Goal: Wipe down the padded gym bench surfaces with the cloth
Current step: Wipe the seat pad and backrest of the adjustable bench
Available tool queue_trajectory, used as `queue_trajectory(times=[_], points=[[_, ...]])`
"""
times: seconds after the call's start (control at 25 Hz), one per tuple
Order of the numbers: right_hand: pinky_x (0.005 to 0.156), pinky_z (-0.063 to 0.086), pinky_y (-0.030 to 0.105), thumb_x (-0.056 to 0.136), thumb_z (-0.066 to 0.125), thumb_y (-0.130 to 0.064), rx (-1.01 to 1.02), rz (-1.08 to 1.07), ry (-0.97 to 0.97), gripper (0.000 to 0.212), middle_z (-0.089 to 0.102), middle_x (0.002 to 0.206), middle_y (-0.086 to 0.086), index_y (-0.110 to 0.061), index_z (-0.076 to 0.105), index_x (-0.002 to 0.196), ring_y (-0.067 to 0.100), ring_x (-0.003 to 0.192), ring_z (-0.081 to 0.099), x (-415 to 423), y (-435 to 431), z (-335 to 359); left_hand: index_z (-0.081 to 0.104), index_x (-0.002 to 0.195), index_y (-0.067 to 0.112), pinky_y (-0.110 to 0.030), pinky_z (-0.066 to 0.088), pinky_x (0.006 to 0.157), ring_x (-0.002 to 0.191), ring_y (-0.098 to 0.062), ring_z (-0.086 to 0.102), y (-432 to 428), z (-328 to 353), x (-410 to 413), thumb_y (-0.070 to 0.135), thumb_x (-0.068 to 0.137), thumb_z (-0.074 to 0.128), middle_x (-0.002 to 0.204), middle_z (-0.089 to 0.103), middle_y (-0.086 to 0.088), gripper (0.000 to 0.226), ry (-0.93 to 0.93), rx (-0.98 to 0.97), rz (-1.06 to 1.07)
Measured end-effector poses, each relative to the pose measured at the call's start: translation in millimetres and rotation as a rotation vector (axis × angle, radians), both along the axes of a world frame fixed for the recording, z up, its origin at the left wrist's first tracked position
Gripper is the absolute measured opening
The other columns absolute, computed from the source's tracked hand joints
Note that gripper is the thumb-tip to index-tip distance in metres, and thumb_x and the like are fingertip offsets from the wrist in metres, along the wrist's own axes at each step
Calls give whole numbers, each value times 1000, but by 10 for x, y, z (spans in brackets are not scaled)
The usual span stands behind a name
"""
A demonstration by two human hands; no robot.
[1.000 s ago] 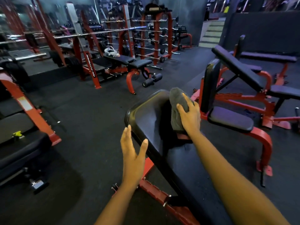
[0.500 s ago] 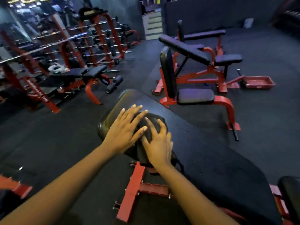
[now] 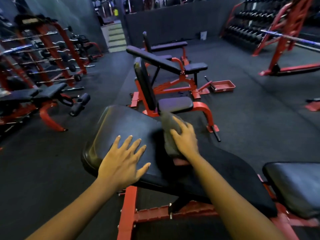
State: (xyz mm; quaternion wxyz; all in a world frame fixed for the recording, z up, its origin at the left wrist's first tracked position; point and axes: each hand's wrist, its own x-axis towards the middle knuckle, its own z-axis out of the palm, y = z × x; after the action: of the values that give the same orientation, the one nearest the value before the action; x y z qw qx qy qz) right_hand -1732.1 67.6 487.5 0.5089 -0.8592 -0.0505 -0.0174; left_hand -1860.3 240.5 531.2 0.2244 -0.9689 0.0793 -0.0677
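We see our left hand (image 3: pixel 121 163) lying flat on the black padded worktop (image 3: pixel 124 125) of the gym bench, palm down, fingers straight and spread, holding nothing; it sits on the near left part of the pad. Our right hand (image 3: pixel 186 141) is just to the right of it, the two hands apart; its fingers curl over the grey cloth (image 3: pixel 170 125) and press it against the right edge of the worktop. The cloth is bunched lengthwise; its far end sticks out past the fingertips, and its near end runs under the palm; we cannot tell how much of it hangs over the edge.

The worktop tilts up toward its far end, and its rounded end catches a dull shine; it rests on a red frame (image 3: pixel 128 210). A separate black seat pad (image 3: pixel 294 184) lies near us on the right, apart from the main pad.

Farther off stands an upright bench (image 3: pixel 147 84) with a small seat, and beyond it an inclined bench (image 3: pixel 155 59); a red tray (image 3: pixel 222 85) lies on the dark floor (image 3: pixel 259 127) to the right of them; a dumbbell rack (image 3: pixel 245 30) stands far right, and a barbell rack (image 3: pixel 52 49) far left.
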Motion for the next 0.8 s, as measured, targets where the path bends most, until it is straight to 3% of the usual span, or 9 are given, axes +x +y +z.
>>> queue_trajectory(times=[0.08, 0.2, 0.36, 0.68, 0.8], points=[[105, 36, 41, 85, 59, -36, -47, 165, -162, 55, 32, 145, 2, -43, 40, 136, 31, 126, 42, 145, 551, 316, 65, 115, 16, -52, 39, 97, 115, -32, 58, 5, -10, 16, 59, 83, 31, 119, 65, -8, 63, -12, -4, -17], [104, 30, 48, 84, 54, -50, -235, 293, -189, 59, 24, 149, -7, -50, 30, 137, 30, 132, 32, 181, 995, 320, 65, 115, 15, -54, 42, 96, 115, -33, 57, 18, -16, 35, 58, 82, 32, 120, 64, -9, 63, -22, -12, -27], [100, 34, 47, 85, 52, -50, -286, 149, -129, 56, 26, 149, -9, -52, 29, 137, 31, 125, 39, 376, 542, -146, 64, 117, 15, -54, 33, 97, 116, -35, 57, 7, -56, 29, 57, 83, 30, 121, 64, -11, 64, -40, 3, -28], [104, 30, 51, 86, 49, -46, -255, -202, 353, 54, 26, 149, 4, -41, 35, 138, 39, 127, 37, 505, -563, -876, 65, 115, 16, -55, 44, 95, 113, -34, 58, -21, 5, 10, 58, 83, 30, 118, 66, -10, 64, -10, 25, 6], [102, 33, 45, 87, 51, -37, -214, -189, 304, 52, 33, 145, 11, -31, 41, 138, 40, 123, 42, 369, -664, -752, 66, 113, 17, -55, 44, 94, 111, -32, 60, -26, 44, -21, 58, 82, 28, 115, 67, -9, 64, 39, 27, 29]])
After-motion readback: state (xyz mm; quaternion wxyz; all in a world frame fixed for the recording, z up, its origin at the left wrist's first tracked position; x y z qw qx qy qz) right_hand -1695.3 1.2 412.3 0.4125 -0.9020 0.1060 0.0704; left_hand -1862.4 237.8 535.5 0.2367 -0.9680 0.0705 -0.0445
